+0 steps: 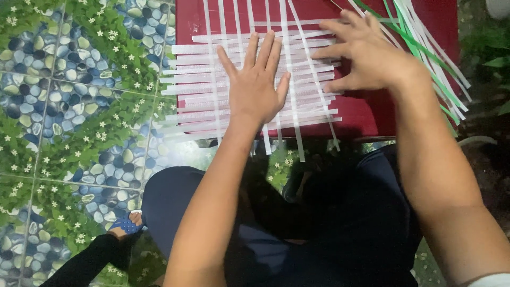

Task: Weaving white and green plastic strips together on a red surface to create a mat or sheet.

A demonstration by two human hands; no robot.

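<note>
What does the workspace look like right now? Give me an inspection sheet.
Surface: red table top, mostly covered by strips.
Job's things: woven white strips in a flat mat, loose ends hanging over the near edge.
Clutter: spare green and white strips lying diagonally at the right.
Grips: left hand flat on the mat, fingers spread; right hand with fingertips on the strips, holding nothing.
Cables: nothing seen.
Surroundings: pebble-and-flower patterned floor; another person's foot in a blue sandal at lower left.

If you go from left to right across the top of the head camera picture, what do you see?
Pebble-and-flower patterned floor → woven white strips → left hand → right hand → loose green and white strips.
</note>
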